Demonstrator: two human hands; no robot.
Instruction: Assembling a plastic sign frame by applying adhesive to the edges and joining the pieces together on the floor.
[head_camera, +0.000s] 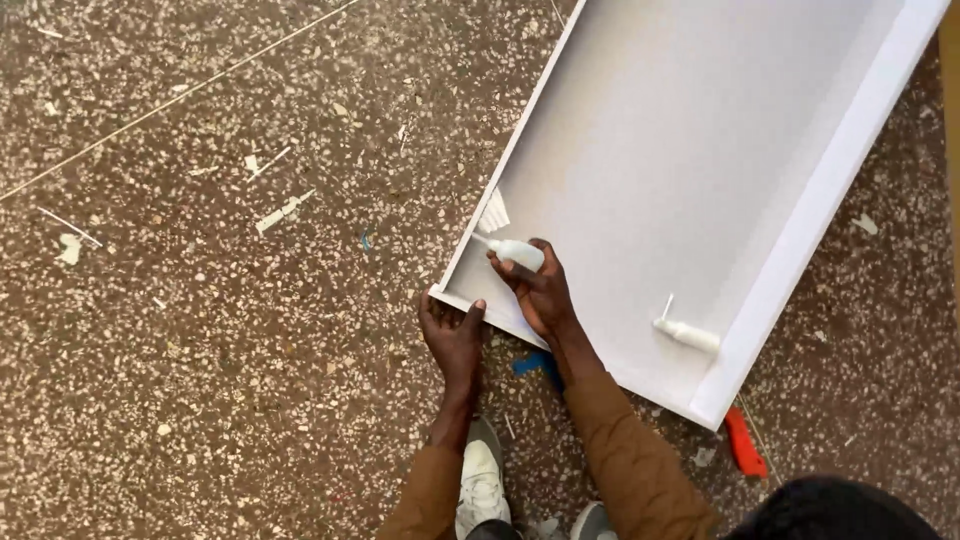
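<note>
Brown-sleeved arms reach to a shallow white rectangular panel (700, 150) lying on the speckled terrazzo floor (200, 350). Right hand (541, 290) grips a small white squeeze bottle (517, 252), nozzle near the panel's left rim; left hand (452, 335) clasps the near corner, thumb hooked over the edge.

A brown speckled terrazzo floor (230, 330) is seen across the frame, crossed by a thin pale joint line (180, 95) at upper left and littered with white scraps (283, 212).

head camera looks steeply down, fairly near the floor (200, 330).
</note>
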